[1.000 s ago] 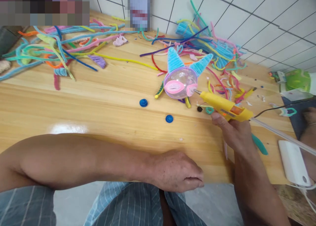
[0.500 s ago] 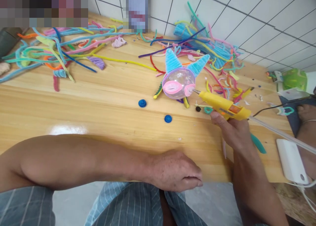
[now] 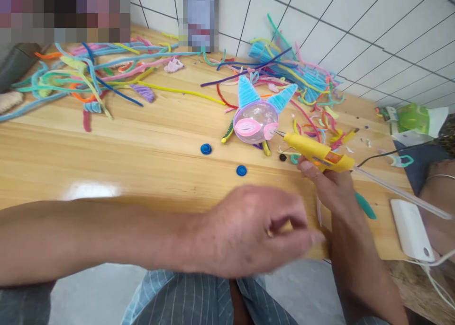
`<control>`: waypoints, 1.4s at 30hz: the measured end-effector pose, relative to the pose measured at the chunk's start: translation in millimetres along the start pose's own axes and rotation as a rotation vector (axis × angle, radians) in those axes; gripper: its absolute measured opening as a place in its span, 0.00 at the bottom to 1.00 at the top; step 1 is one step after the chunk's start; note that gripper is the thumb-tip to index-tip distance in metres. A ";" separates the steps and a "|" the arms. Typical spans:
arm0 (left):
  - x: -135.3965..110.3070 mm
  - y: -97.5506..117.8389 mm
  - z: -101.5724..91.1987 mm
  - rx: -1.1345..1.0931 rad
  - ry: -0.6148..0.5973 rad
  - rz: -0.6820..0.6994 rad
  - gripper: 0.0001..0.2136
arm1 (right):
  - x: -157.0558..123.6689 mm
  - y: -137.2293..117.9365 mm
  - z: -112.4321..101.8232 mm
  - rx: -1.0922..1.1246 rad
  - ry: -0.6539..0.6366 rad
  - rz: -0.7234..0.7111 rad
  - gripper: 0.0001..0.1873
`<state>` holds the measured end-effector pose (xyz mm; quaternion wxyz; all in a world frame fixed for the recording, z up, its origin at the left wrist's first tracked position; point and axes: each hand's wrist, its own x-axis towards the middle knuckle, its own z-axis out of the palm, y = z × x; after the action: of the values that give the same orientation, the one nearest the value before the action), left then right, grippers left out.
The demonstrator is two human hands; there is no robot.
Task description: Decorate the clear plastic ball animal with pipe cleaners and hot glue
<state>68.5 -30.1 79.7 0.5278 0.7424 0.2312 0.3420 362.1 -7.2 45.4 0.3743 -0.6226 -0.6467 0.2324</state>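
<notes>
My right hand (image 3: 330,185) is wrapped round the handle of a yellow hot glue gun (image 3: 313,149), with a clear glue stick (image 3: 401,192) out of its back. The metal nozzle touches or nearly touches the right pink oval on a clear, round plastic body (image 3: 261,112). Two blue fuzzy ears (image 3: 248,94) top this body, and a green and yellow piece (image 3: 228,131) sticks out at its lower left. My left hand (image 3: 256,230), slightly blurred, hovers over the table's near edge. Its fingers are loosely curled, the thumb stands apart, and nothing shows in it.
Two blue round caps (image 3: 205,148) lie on the wooden table (image 3: 159,140). Pipe cleaners (image 3: 117,64) are scattered at the back left, with a blue bundle (image 3: 284,64) by the tiled wall. A white box with cables (image 3: 412,230) sits at the right edge, near another person's arm (image 3: 439,192).
My left hand has risen from the table edge and moved slightly right, its thumb parting from the fingers. The glue gun stays at the pink oval. The view has shifted slightly.
</notes>
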 end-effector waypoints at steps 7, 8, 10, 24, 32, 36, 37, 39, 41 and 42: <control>36.5 -71.3 -99.6 0.615 0.266 0.143 0.35 | 1.7 -9.8 -2.1 0.128 0.036 0.096 0.21; 42.0 -84.9 -104.5 0.636 0.242 0.155 0.40 | 1.8 -10.6 -3.1 0.142 0.036 0.095 0.22; 51.7 -105.6 -107.1 0.653 0.186 0.166 0.46 | 1.5 -12.2 -5.7 0.161 0.014 0.083 0.22; 80.2 -147.7 -112.0 0.522 0.102 0.191 0.45 | 1.5 -26.1 -10.3 0.082 -0.047 0.078 0.20; 83.4 -134.2 -98.3 0.530 0.107 0.218 0.40 | 3.6 -47.6 -6.3 -0.166 -0.052 -0.085 0.16; 84.7 -128.1 -81.5 0.592 0.226 0.165 0.40 | 0.1 -60.5 -0.5 -0.360 -0.014 -0.307 0.10; 85.5 -127.5 -77.9 0.602 0.252 0.153 0.40 | -1.7 -62.3 0.8 -0.379 -0.009 -0.349 0.08; 86.7 -127.2 -72.8 0.613 0.283 0.140 0.41 | -6.1 -63.8 2.1 -0.409 0.000 -0.397 0.05; 86.6 -127.5 -70.3 0.618 0.294 0.136 0.41 | -10.9 -63.1 1.7 -0.450 0.002 -0.377 0.04; 86.1 -127.6 -69.9 0.617 0.296 0.135 0.41 | -13.1 -62.4 1.2 -0.472 0.009 -0.358 0.04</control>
<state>75.0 117.1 -3.1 0.2153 0.8229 0.3482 0.3940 321.0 -27.1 90.0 0.2570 -0.5694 -0.7808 0.0032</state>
